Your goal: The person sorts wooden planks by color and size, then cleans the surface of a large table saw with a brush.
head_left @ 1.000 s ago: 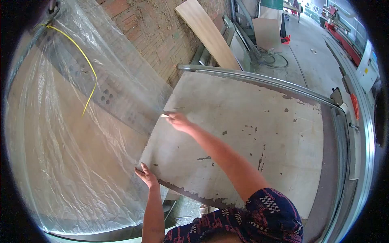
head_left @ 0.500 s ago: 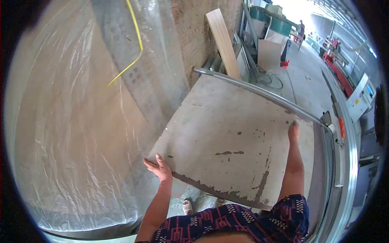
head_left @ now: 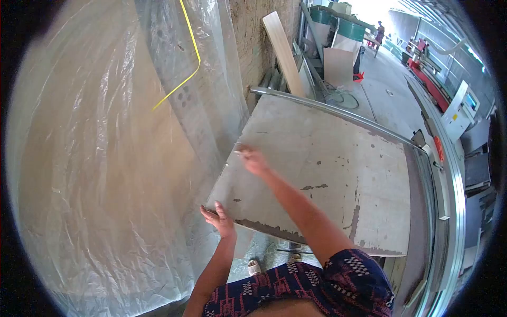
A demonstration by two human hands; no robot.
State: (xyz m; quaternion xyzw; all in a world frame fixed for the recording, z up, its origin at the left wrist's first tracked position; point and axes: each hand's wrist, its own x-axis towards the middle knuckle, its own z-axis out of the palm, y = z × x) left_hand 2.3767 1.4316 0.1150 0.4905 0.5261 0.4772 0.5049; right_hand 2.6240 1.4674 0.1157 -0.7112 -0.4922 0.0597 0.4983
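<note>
A large worn grey-white board with dark chipped patches lies flat before me. My left hand grips its near left corner, thumb on the top face and fingers at the edge. Over the board's left edge is my right hand, arm stretched across the surface, its fingers drawn in and smeared by motion. I cannot tell whether those fingers hold anything.
Clear plastic sheeting covers a tall brown stack at left, with a yellow strap. A metal rail runs along the board's far edge. A wooden plank leans on the wall; machines and a distant person are beyond.
My right hand has swept left, from the board's right part to its left edge. My left hand stays at the near corner. The view has shifted slightly.
</note>
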